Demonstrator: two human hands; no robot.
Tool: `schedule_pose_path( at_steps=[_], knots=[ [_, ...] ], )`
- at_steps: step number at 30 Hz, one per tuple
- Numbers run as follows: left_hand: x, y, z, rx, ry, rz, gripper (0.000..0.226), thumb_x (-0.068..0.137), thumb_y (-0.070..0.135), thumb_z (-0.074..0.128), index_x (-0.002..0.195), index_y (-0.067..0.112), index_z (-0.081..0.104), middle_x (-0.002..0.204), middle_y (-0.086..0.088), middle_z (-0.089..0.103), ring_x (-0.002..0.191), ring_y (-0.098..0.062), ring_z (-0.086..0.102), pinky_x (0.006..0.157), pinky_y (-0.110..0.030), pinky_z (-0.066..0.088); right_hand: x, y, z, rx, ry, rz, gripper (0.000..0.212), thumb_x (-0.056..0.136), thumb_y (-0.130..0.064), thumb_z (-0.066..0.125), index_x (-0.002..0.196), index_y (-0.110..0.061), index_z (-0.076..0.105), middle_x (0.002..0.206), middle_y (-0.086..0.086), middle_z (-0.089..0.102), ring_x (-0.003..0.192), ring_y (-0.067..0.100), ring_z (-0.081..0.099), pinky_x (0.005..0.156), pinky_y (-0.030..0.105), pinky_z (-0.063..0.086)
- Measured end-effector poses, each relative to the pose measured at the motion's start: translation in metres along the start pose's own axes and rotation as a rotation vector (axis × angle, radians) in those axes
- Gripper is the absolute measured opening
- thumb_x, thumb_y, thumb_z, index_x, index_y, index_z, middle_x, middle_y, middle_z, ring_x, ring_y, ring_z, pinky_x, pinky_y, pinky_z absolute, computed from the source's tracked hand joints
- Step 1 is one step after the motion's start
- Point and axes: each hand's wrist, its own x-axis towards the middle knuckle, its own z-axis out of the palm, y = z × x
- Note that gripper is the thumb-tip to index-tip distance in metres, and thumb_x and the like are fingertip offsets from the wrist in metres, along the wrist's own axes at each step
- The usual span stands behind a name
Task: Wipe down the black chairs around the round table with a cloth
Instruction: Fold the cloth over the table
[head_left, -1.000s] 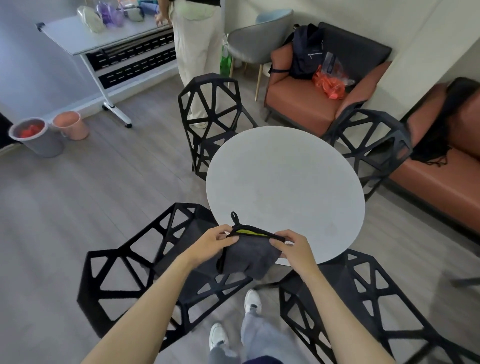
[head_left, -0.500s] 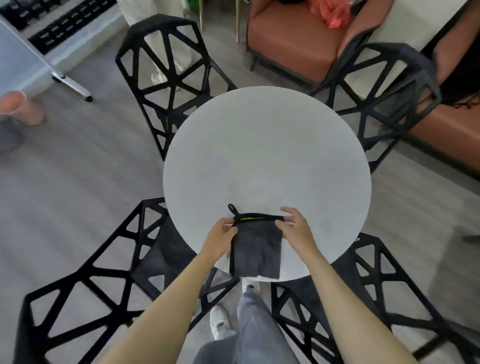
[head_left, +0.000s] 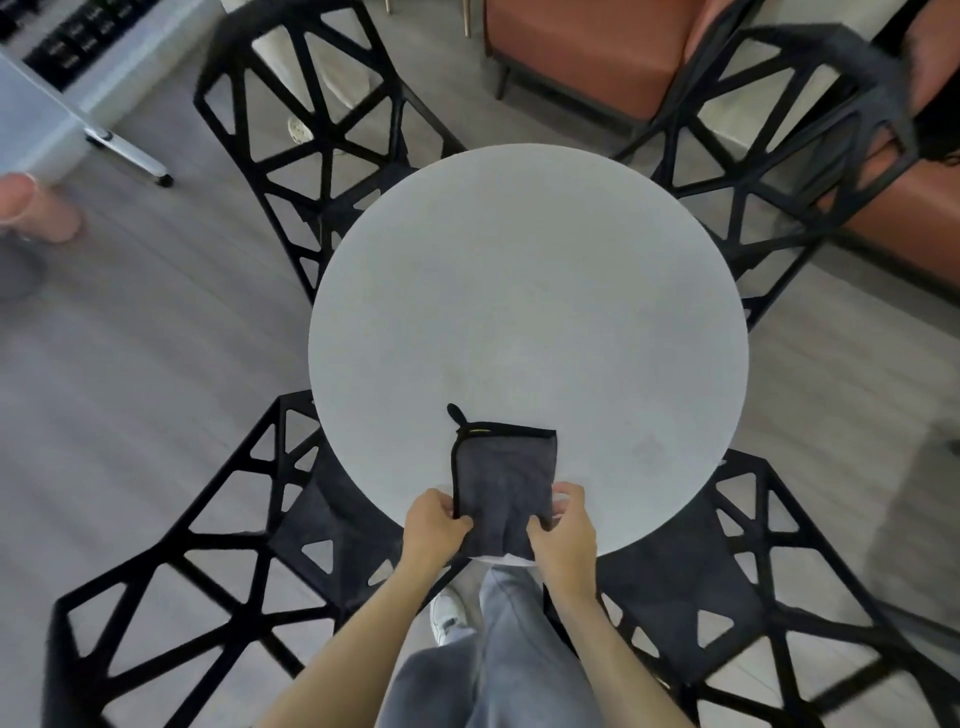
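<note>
A cloth (head_left: 503, 483) is lying on the near edge of the round table (head_left: 530, 291), with the left hand (head_left: 434, 530) gripping its near left corner and the right hand (head_left: 563, 535) its near right. Four chairs are standing around the table: far left (head_left: 311, 119), far right (head_left: 779, 135), near left (head_left: 218, 561) and near right (head_left: 737, 587).

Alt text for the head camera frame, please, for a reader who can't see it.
Both hands, left and right, grip the near end of a folded dark grey cloth lying flat on a round white table. Four black lattice chairs surround the table.
</note>
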Motion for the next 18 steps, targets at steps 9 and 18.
schedule_pose_path(
  at_steps=[9, 18],
  knots=[
    [-0.005, 0.003, 0.000, -0.092, 0.041, 0.097, 0.031, 0.099, 0.006, 0.063, 0.116, 0.015, 0.038, 0.095, -0.008, 0.060, 0.079, -0.021, 0.058, 0.067, -0.034, 0.050, 0.023, -0.009, -0.009, -0.017, 0.040, -0.026, 0.037, 0.087, 0.000, 0.065, 0.107, -0.028, 0.052, 0.100, -0.005, 0.062, 0.090, 0.016, 0.064, 0.066, 0.019, 0.044],
    [-0.011, 0.003, 0.026, 0.647, 0.285, 0.638, 0.067, 0.098, 0.048, 0.040, 0.155, 0.014, 0.048, 0.162, -0.008, 0.044, 0.148, -0.029, 0.045, 0.116, -0.053, 0.043, 0.031, 0.014, -0.016, -0.770, 0.084, -0.519, 0.077, 0.099, -0.052, 0.052, 0.164, -0.028, 0.017, 0.172, 0.008, 0.007, 0.159, 0.031, 0.007, 0.122, 0.053, 0.022]
  ],
)
